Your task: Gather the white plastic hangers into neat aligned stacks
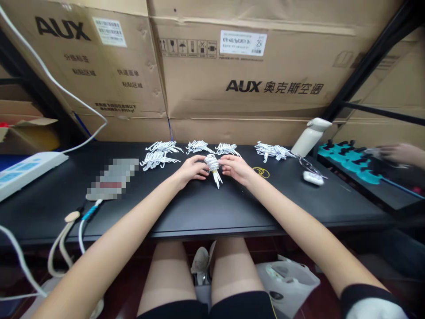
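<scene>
A bundle of thin white hooks (212, 163) stands between my hands above the black tabletop, its curved ends bunched on top and its straight ends pointing down toward me. My left hand (194, 168) grips the bundle's left side with bent fingers. On the opposite side, the fingers of my right hand (234, 168) press against it. Just behind lie more bundles of white hooks, one at the left (161, 155), one in the middle (199, 146) and one partly behind my right hand (227, 149). Yellow rubber bands (261, 172) rest right of my right wrist.
Another white bundle (272, 151) lies near a white bottle (310, 136), with keys and a white case (313, 178) beside it. A blurred phone-like slab (114, 177), cable and power strip (31, 173) occupy the left. Cardboard boxes (199, 97) stand behind. Another person's hand (403, 153) is at right.
</scene>
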`<state>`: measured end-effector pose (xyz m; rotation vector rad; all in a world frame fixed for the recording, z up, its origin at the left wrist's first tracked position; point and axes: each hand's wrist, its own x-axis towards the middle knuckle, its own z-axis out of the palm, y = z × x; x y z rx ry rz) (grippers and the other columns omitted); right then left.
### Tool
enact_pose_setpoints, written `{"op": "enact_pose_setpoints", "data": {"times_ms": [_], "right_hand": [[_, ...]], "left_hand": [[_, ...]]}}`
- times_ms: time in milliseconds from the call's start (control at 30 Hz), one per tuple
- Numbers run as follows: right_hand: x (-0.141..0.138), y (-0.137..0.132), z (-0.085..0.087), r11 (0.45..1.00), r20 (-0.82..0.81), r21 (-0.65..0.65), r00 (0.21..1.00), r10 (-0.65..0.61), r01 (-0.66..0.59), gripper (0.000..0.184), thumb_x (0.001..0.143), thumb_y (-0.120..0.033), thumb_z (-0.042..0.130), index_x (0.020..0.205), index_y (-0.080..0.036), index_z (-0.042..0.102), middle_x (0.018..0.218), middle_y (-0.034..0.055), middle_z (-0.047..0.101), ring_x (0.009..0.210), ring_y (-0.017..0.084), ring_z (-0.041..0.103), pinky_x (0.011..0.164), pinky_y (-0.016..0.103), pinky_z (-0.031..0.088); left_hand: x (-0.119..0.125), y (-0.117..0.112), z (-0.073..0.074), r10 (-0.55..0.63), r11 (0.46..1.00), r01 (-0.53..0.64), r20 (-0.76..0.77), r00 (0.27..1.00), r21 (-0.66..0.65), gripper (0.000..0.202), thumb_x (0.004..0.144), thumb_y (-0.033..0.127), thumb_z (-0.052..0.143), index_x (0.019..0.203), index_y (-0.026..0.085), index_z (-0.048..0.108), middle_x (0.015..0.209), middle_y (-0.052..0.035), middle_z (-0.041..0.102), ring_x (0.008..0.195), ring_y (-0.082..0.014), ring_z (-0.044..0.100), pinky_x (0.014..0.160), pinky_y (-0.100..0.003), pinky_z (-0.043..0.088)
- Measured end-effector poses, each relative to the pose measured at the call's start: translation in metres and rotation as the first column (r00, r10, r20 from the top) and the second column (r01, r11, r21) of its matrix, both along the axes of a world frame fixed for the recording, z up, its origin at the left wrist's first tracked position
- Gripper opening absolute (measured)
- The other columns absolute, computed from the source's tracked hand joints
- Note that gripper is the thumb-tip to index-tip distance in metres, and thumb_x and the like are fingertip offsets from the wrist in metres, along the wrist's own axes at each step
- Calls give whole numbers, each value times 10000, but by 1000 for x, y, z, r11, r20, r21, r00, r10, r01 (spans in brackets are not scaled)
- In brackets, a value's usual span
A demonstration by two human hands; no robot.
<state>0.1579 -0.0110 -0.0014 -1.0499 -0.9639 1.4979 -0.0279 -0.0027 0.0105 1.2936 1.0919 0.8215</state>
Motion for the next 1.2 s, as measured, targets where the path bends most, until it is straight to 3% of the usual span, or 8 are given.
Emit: {"op": "enact_pose_setpoints", "data": {"times_ms": [1200], "right_hand": [[-5,-5,6,999,-10,-34,1000,-13,13,190,624,-116,741,729,-165,591,562,-60,590,435,42,500,476,176,477]], "left_hand": [[2,-1,0,-38,999,38,-20,999,27,387,712,225,694,1073,189,559,766,-11,652,551,-85,580,565,-237,552]]}}
